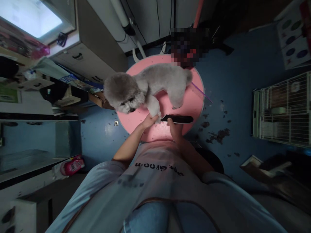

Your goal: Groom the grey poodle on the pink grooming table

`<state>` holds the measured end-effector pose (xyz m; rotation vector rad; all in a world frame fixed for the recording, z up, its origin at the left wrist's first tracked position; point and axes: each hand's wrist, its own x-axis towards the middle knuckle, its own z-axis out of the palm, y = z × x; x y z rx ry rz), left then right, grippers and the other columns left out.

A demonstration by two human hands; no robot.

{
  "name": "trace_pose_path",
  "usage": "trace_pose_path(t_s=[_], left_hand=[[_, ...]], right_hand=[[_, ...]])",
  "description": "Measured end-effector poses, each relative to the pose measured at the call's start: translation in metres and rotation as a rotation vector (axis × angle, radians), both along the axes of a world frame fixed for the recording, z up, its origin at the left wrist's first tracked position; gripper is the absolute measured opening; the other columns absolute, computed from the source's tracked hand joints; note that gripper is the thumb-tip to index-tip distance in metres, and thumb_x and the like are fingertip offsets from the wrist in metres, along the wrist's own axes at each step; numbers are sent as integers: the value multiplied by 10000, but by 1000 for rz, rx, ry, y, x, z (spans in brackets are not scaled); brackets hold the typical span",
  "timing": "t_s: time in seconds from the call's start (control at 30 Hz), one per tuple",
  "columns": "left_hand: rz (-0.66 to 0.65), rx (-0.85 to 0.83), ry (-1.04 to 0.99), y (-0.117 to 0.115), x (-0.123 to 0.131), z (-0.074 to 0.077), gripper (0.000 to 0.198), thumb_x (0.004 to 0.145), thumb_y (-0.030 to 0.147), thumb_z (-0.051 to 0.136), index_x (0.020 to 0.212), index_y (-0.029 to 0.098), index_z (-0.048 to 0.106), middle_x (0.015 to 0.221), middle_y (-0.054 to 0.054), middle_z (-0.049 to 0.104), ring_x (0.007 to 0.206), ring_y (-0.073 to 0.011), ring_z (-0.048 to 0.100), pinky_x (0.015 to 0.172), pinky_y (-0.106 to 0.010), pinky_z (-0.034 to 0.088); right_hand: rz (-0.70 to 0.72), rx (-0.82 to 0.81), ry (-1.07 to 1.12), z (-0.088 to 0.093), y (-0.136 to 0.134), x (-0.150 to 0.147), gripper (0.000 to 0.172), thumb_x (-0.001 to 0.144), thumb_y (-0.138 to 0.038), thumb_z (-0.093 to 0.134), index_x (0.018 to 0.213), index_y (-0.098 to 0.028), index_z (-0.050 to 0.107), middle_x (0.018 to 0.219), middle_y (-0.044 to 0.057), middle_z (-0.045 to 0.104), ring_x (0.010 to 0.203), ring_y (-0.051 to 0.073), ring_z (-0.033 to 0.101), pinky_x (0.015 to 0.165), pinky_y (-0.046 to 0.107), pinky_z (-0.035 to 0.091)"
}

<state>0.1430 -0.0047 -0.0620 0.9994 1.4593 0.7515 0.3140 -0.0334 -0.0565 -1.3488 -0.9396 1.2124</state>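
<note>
- On the round pink desk point(136, 127), a grey, fluffy-coated dog point(165, 76) with a rounded head lies lengthwise across the view, head to the left and hindquarters to the right.
- The left hand point(148, 121) is closed around the dog's pale, fluffy forepaw point(158, 117); some of its fingers are hidden.
- The right hand point(173, 127) grips a slim black hair clipper point(181, 119), thumb along its near side; the remaining fingers are largely concealed. The clipper's tip points at the forepaw, but whether the two touch cannot be made out.
- Obscured: a pixelated patch point(187, 48) masks the area at the desk's far right edge, beside the dog's rump. The dog's far-side legs are hidden by its body.
- A thin purple strip point(202, 93) projects from behind the rump past the rim; its inner end is hidden.
- Dark lettering point(157, 166) on the grey apron point(162, 189) appears inverted, partly lost in folds.
- Surface: small dark specks dot the desk; darker tufts point(220, 136) lie on the blue floor point(234, 113).
- Room: a drawer cabinet point(85, 60) and a bright panel point(36, 19), cut off above, at left; a white wire cage point(289, 110), cropped by the frame, at right.
</note>
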Motion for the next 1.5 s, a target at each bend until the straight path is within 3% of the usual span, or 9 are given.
trace_pose_path(t_s=[0.13, 0.33, 0.47, 0.6, 0.87, 1.03, 1.17, 1.33, 1.5], left_hand=[[-20, 11, -15, -2, -4, -7, 221, 776, 324, 654, 752, 119, 578, 650, 7, 566, 618, -92, 496, 601, -198, 415], [-47, -6, -103, 0, -7, -8, 313, 773, 401, 701, 819, 105, 611, 719, -20, 628, 639, -100, 551, 625, -206, 447], [-14, 15, -215, -14, -3, -12, 553, 820, 679, 587, 774, 128, 573, 589, -3, 540, 506, -97, 460, 509, -217, 373], [2, 26, -243, -42, 16, -14, 703, 761, 832, 490, 727, 134, 561, 652, -29, 561, 595, -114, 484, 579, -235, 413], [155, -36, -203, -41, 55, 18, 403, 719, 476, 714, 597, 137, 533, 562, 31, 488, 558, -82, 401, 568, -219, 358], [150, 69, -101, -44, 50, 16, 445, 755, 554, 668, 633, 144, 547, 570, 19, 497, 567, -97, 434, 564, -229, 347], [-88, 163, 35, -47, 37, 11, 509, 818, 630, 582, 722, 131, 597, 676, -21, 564, 670, -130, 498, 647, -256, 390], [-245, 201, 13, -47, 31, 14, 600, 855, 729, 489, 730, 144, 535, 662, -13, 512, 628, -121, 456, 624, -264, 384], [-43, 303, -70, -31, 28, 23, 577, 842, 741, 517, 790, 167, 503, 627, 8, 502, 583, -113, 459, 588, -258, 399]], right_hand=[[164, -52, 34, -7, 6, 10, 201, 653, -349, 696, 736, -227, 559, 730, 0, 604, 749, 186, 602, 723, 328, 515], [639, -400, 463, -12, 4, 12, 345, 578, -322, 719, 893, -227, 614, 649, -50, 567, 558, 150, 558, 558, 315, 510], [497, -222, 298, -12, -6, 2, 248, 588, -311, 742, 774, -214, 610, 681, -36, 586, 628, 143, 571, 620, 289, 508], [479, -88, 70, -21, -19, -1, 221, 611, -310, 743, 756, -222, 602, 735, 0, 634, 716, 189, 607, 696, 331, 540], [416, 266, -112, -37, -24, 0, 374, 614, -247, 732, 976, -222, 641, 1050, 107, 703, 1067, 288, 644, 990, 441, 502], [430, -31, 8, -30, -29, 9, 289, 651, -387, 750, 850, -206, 644, 820, 56, 707, 833, 253, 684, 785, 376, 564], [205, -308, 335, -25, -22, 30, 372, 757, -574, 641, 818, -208, 618, 737, 41, 695, 742, 222, 682, 693, 358, 560], [242, -232, 519, -16, -12, 54, 399, 626, -440, 794, 929, -238, 632, 841, 10, 724, 801, 210, 673, 704, 358, 549], [118, -123, 379, -8, -19, 47, 329, 721, -418, 729, 959, -218, 621, 864, 16, 730, 648, 135, 590, 535, 253, 439]])
